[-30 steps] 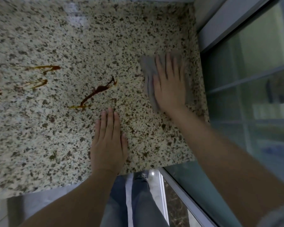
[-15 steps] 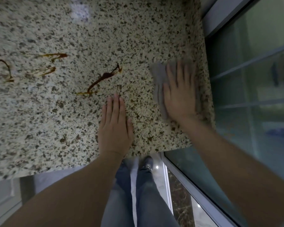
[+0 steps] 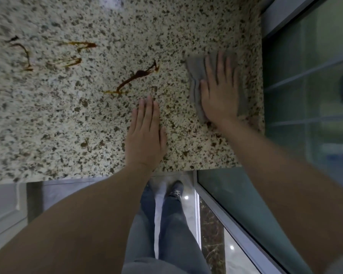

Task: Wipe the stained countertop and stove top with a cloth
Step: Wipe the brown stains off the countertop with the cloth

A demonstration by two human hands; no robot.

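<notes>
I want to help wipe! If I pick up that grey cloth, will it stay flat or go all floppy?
Probably floppy: the grey cloth lies folded and creased under the right hand. It looks thin, so likely light. Pushed flat, it should slide over the countertop.

The speckled stone desk [image 3: 87, 125] fills the upper part of the view. The right hand [image 3: 220, 91] lies flat, fingers [image 3: 222, 64] spread, on a grey cloth [image 3: 194, 70] near the desk's right edge, beside a glass pane [image 3: 309, 86]. The left hand [image 3: 145, 135] rests palm down on bare stone near the front edge, fingers together. A brown streak [image 3: 136, 78] lies just beyond its fingertips; more streaks [image 3: 73, 54] mark the desk further left. Below, legs in jeans [image 3: 166, 224] stand on a glossy floor [image 3: 234, 252].
</notes>
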